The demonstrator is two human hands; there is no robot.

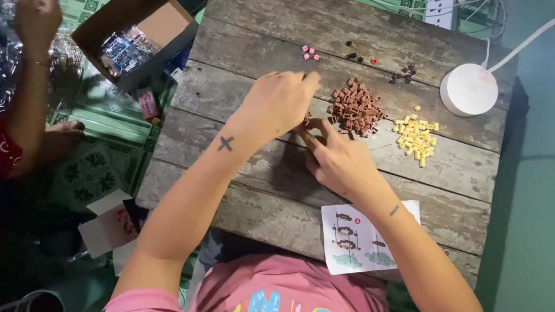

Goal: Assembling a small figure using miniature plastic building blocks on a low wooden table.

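On the weathered wooden bench (266, 37), seen from the head camera, both hands are brought together near the middle. The left hand (278, 101) is curled over, fingers bent down onto the planks right beside the pile of brown bricks (356, 109); whether anything's pinched under there can't be told. The right hand (339, 161) is angled up toward it, fingers (311, 135) narrowed around a tiny brown piece (307, 119), which is held between the two hands, just left of the brown pile. A smaller heap of yellow bricks (415, 136) is spread to the right of the brown one, and a few pink bits (310, 53) and dark bits (353, 56) are scattered further back. A printed instruction sheet (356, 243) is laid at the near edge, partly under the right forearm. A round white lamp base (469, 89) is parked at the far right corner. Off to the left, another person's hand (38, 14) is seen by crinkly plastic bags, next to an open cardboard box (137, 28) on the floor.
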